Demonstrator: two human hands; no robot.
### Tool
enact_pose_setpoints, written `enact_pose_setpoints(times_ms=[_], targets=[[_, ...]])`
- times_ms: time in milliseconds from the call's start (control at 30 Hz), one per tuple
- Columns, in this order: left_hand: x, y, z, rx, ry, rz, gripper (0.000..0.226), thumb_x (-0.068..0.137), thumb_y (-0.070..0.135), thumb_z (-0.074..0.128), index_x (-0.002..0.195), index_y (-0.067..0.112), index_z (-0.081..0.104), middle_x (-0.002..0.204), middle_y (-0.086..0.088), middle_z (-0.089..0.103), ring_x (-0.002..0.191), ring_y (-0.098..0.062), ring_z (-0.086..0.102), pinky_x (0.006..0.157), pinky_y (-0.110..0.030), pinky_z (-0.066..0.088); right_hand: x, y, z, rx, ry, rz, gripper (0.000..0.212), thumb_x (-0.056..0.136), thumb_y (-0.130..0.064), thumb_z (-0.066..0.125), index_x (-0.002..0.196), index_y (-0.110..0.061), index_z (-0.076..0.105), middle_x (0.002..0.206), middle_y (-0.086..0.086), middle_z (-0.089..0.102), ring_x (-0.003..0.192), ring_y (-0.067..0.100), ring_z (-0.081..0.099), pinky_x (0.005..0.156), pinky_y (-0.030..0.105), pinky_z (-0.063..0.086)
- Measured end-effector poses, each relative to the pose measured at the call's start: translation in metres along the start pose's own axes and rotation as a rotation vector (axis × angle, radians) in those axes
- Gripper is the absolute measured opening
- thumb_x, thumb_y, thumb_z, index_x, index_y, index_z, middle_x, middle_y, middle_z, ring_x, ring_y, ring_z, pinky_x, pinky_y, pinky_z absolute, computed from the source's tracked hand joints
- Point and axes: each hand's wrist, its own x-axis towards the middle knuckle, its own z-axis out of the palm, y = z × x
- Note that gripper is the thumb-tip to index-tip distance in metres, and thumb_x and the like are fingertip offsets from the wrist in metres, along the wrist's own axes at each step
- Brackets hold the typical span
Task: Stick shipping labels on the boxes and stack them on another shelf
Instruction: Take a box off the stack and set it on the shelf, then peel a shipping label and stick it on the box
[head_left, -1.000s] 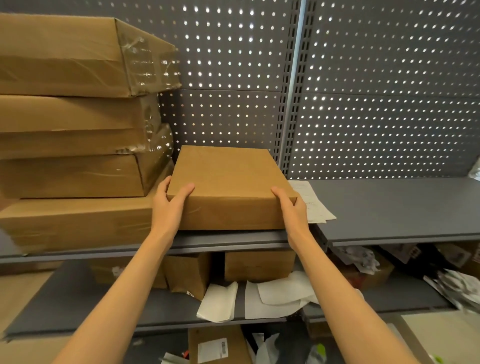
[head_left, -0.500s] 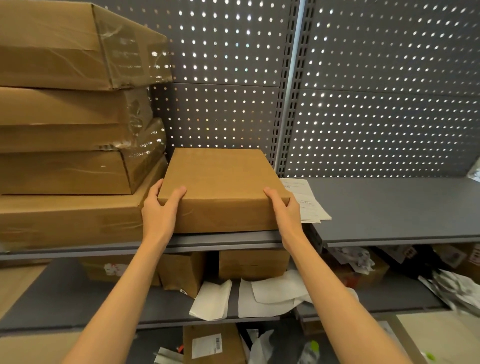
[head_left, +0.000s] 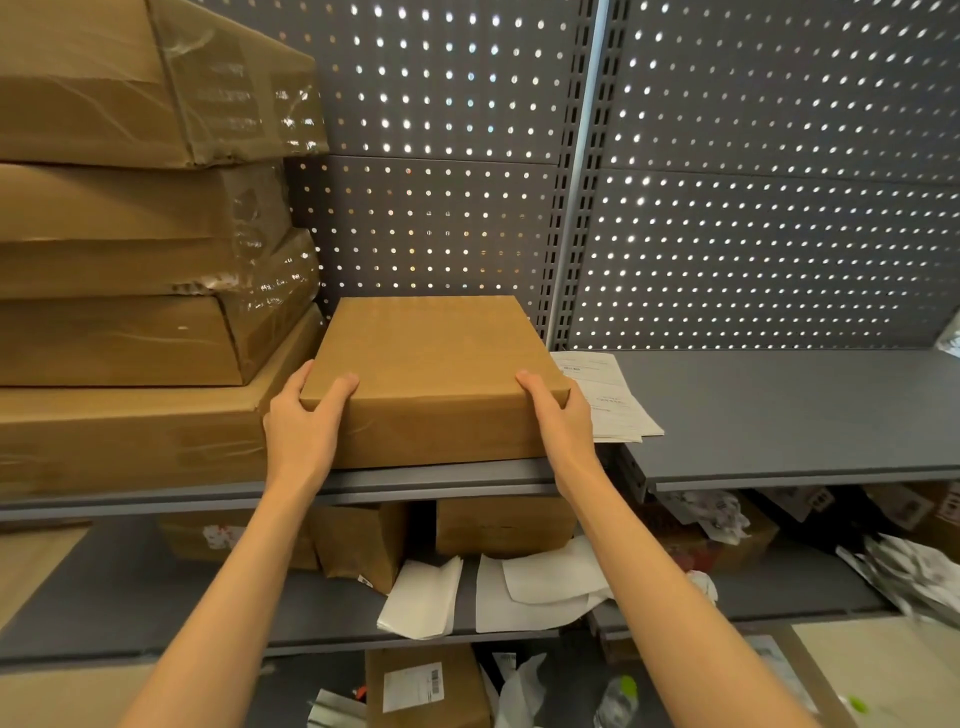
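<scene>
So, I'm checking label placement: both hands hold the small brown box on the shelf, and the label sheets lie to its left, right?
Not quite. The head view shows both hands, left hand and right hand, gripping the small brown box, but the label sheets lie to its right.

Plain brown box (head_left: 436, 358) up front, no print on it. Brown stacked boxes (head_left: 130, 270) at the shelf's left end (glossy clear tape over them). Grey shelf (head_left: 779, 410), dark grey pegboard (head_left: 753, 208) dotted with bright holes. White label sheets (head_left: 608, 400) with faint black print.
</scene>
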Motion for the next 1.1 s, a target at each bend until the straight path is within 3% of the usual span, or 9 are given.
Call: enact_pose_setpoints(times_ms=[233, 400, 567, 733, 967, 1100], targets=[[0.001, 0.0, 0.0, 0.012, 0.013, 0.05, 0.06, 0.086, 0.033, 0.063, 0.14, 0.018, 0.041, 0.14, -0.005, 0.044, 0.125, -0.019, 0.04, 0.095, -0.028, 0.034, -0.001, 0.0, 0.0, -0.007, -0.001, 0.002, 0.056, 0.086, -0.043, 0.061, 0.134, -0.019, 0.042, 0.116, -0.005, 0.05, 0.104, 0.013, 0.049, 0.082, 0.028, 0.037], [0.001, 0.006, -0.004, 0.221, 0.009, 0.29, 0.048, 0.088, 0.027, 0.061, 0.133, 0.017, 0.049, 0.134, -0.003, 0.051, 0.124, -0.019, 0.044, 0.104, -0.038, 0.035, -0.001, -0.002, -0.001, -0.035, -0.011, -0.004, 0.057, 0.086, -0.044, 0.061, 0.134, -0.019, 0.043, 0.123, -0.003, 0.052, 0.105, 0.012, 0.049, 0.083, 0.027, 0.037], [0.002, 0.024, 0.003, 0.549, 0.002, 0.555, 0.041, 0.089, 0.029, 0.059, 0.126, 0.015, 0.055, 0.125, -0.006, 0.059, 0.115, -0.025, 0.052, 0.094, -0.04, 0.04, -0.002, -0.008, -0.008, -0.164, 0.033, -0.127, 0.068, 0.088, -0.047, 0.057, 0.145, -0.017, 0.032, 0.146, -0.001, 0.039, 0.132, 0.016, 0.038, 0.102, 0.029, 0.033], [0.002, 0.046, 0.029, 0.756, -0.009, 0.831, 0.03, 0.087, 0.029, 0.058, 0.107, 0.009, 0.067, 0.099, -0.012, 0.07, 0.094, -0.031, 0.062, 0.08, -0.039, 0.046, 0.01, -0.018, -0.029, -0.298, 0.13, -0.239, 0.053, 0.094, -0.039, 0.052, 0.139, -0.013, 0.042, 0.142, 0.004, 0.046, 0.131, 0.018, 0.042, 0.106, 0.032, 0.036], [-0.005, 0.074, 0.083, 0.793, -0.058, 0.964, 0.023, 0.082, 0.025, 0.061, 0.093, 0.007, 0.071, 0.087, -0.012, 0.07, 0.078, -0.032, 0.061, 0.069, -0.035, 0.044, 0.033, -0.026, -0.07, -0.514, 0.186, -0.299, 0.042, 0.097, -0.03, 0.046, 0.133, -0.009, 0.05, 0.134, 0.006, 0.054, 0.124, 0.018, 0.048, 0.103, 0.032, 0.038], [-0.01, 0.082, 0.118, 0.783, -0.077, 0.97, 0.023, 0.086, 0.025, 0.057, 0.096, 0.008, 0.069, 0.09, -0.01, 0.069, 0.08, -0.03, 0.059, 0.071, -0.034, 0.04, 0.049, -0.024, -0.095, -0.569, 0.156, -0.271, 0.043, 0.097, -0.027, 0.047, 0.135, -0.007, 0.048, 0.137, 0.006, 0.051, 0.126, 0.019, 0.046, 0.104, 0.031, 0.036]])
